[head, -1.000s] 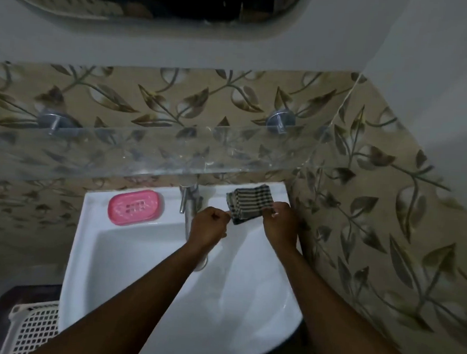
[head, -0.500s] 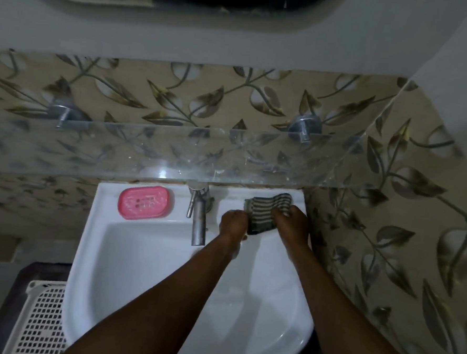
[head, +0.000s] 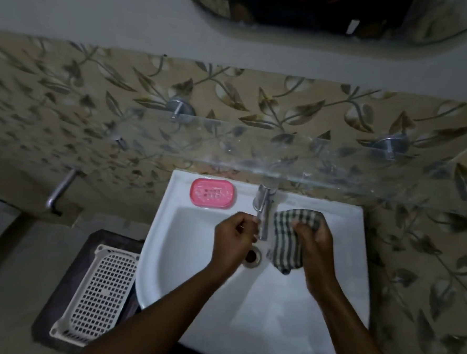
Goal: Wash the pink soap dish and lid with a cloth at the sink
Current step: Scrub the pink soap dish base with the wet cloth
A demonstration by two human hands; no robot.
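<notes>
Right hand: the right hand (head: 315, 247) is over the right side of the basin, fingers curled hard round the checked cloth (head: 289, 235); clamped on it, no question
Cloth: dark and pale checks, bunched up top under those fingers; the lower end hangs down past the hand toward the basin, just right of the tap (head: 263, 208)
Left hand: the left hand (head: 232, 239) is over the middle of the basin, fingers curled in, fingertips right up at the tap's spout; it's blurred, so I cannot tell whether it grips the spout, only touches it, or holds nothing at all
Soap dish: there's the pink soap dish (head: 213, 194), flat on the sink's back ledge, left of the tap; well apart from both hands
Lid: the lid (head: 220, 191) is on the dish, closed; a pale raised pattern across its top
Tap: chrome, upright at the back centre, spout reaching out between the two hands
Sink: white sink (head: 166, 227), rounded at the front; the drain (head: 252, 256) shows between the wrists, just beneath the spout
Shelf: a glass shelf (head: 282, 158) above the sink, carried on metal pegs in the wall
Left of the sink: a white plastic basket (head: 97, 289) resting on a dark stand (head: 55, 297); a metal bar (head: 59, 193) sticks out from the wall above it
Wall: leaf-patterned tiles (head: 299, 107) behind and to the right; the lower edge of a mirror (head: 332, 13) at the very top
</notes>
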